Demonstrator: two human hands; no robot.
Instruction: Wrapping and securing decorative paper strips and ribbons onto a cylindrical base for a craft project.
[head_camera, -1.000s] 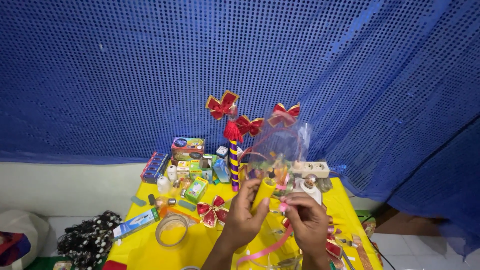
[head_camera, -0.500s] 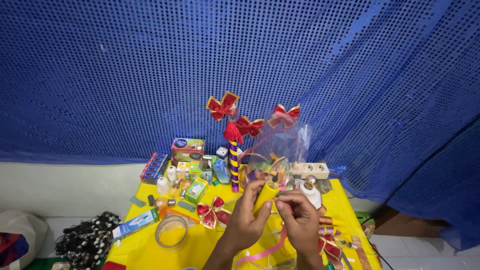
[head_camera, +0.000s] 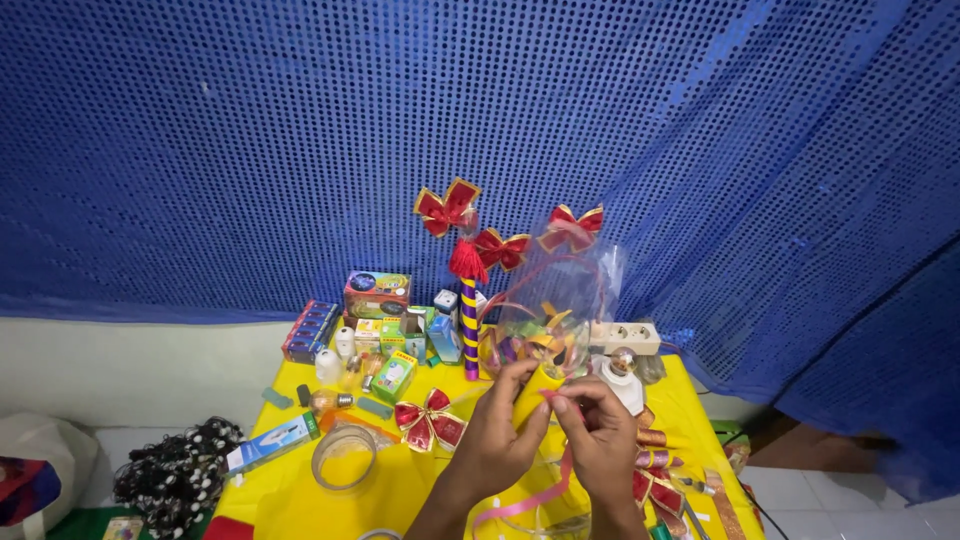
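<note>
**Yellow stem, clear wrap: a light gift gripped low**

Yellow and narrow, the stem (head_camera: 536, 392) of a clear plastic-wrapped bundle (head_camera: 540, 335) sits above the tabletop (head_camera: 300, 490), pinched by both hands. The left hand (head_camera: 500, 432) closes round the stem; the right hand (head_camera: 598, 432) pinches it beside a pink ribbon (head_camera: 530, 497) trailing below. The bundle looks light, crinkly and easily crushed, so the stiffer stem seems the safest hold. A red bow (head_camera: 428, 420) lies nearby.
</note>
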